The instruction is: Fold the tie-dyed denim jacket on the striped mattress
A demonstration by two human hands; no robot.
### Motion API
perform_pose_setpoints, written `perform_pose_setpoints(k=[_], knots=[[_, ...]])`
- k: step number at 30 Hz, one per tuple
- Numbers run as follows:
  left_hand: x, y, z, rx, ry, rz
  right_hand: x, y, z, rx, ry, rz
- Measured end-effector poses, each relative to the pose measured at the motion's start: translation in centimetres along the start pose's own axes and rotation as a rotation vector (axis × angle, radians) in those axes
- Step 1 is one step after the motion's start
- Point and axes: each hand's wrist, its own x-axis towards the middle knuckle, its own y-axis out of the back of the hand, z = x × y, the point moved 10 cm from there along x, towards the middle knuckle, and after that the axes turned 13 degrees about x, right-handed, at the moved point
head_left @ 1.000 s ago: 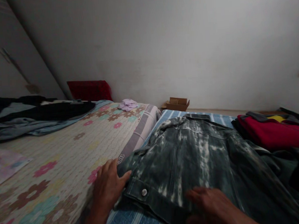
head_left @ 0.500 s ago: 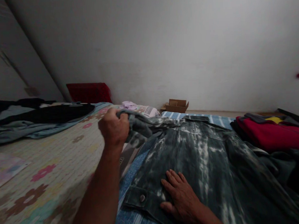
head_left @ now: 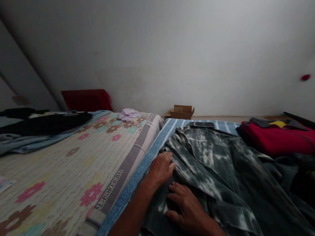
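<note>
A dark grey-green and white mottled denim jacket (head_left: 202, 158) lies spread out, back side up, with its collar away from me. Its left sleeve (head_left: 201, 181) is laid slantwise across the body, the cuff near the lower middle. At the jacket's left edge, below the shoulder, my left hand (head_left: 160, 167) has its fingers bent together on the cloth. Closer to me, my right hand (head_left: 188, 207) rests palm down on the lower left of the jacket, fingers stretched out and slightly apart. The cloth beneath both hands is hidden.
Under the jacket is a blue striped sheet (head_left: 171, 126). On the right sit folded red clothes (head_left: 278, 139) and dark garments (head_left: 313, 179). A flowered mat (head_left: 95, 150) extends left, bearing a pale pink cloth (head_left: 129, 114) and dark clothes (head_left: 48, 124). A cardboard box (head_left: 182, 112) stands by the wall.
My left hand has brought the raised sleeve over to the right, across the jacket, and come down to its left edge. The right hand stays on the lower part. The view has shifted slightly.
</note>
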Motion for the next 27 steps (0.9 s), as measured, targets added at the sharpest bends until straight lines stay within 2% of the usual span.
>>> perform_pose_setpoints(k=[2,5,8,13,15,17,19,21,22,24,27], knots=[[-0.4,-1.4,-2.6,0.079,0.092,-0.013,0.0,-0.1,0.3,0.006,-0.030,-0.011],[-1.1,-3.6,-3.5,0.151,0.112,-0.067,0.2,0.0,0.2,0.012,-0.013,0.005],[-1.1,-5.3,-1.4,0.193,0.025,-0.104,0.5,0.2,-0.5,0.023,0.051,0.029],[0.9,-7.1,4.1,0.119,-0.266,-0.114,1.0,0.6,-1.3,-0.001,0.150,0.099],[2.2,-7.6,4.8,0.074,-0.302,-0.081,0.8,0.7,-1.5,-0.041,0.142,0.091],[3.7,-7.4,4.4,-0.007,-0.280,-0.029,0.1,1.0,-1.8,-0.074,0.091,0.070],[5.4,-6.3,2.5,-0.144,-0.175,0.013,-1.0,2.0,-2.5,-0.086,0.048,0.066],[6.9,-4.5,-1.3,-0.288,0.046,0.063,-2.5,3.9,-3.7,-0.071,0.058,0.114],[7.3,-3.1,-3.7,-0.321,0.184,0.127,-3.4,5.2,-4.4,-0.056,0.086,0.161],[6.9,0.3,-8.7,-0.244,0.472,0.309,-5.5,8.8,-5.3,-0.046,0.147,0.311],[6.3,2.3,-13.3,-0.159,0.629,0.364,-10.1,15.5,-4.3,-0.185,0.106,0.660]])
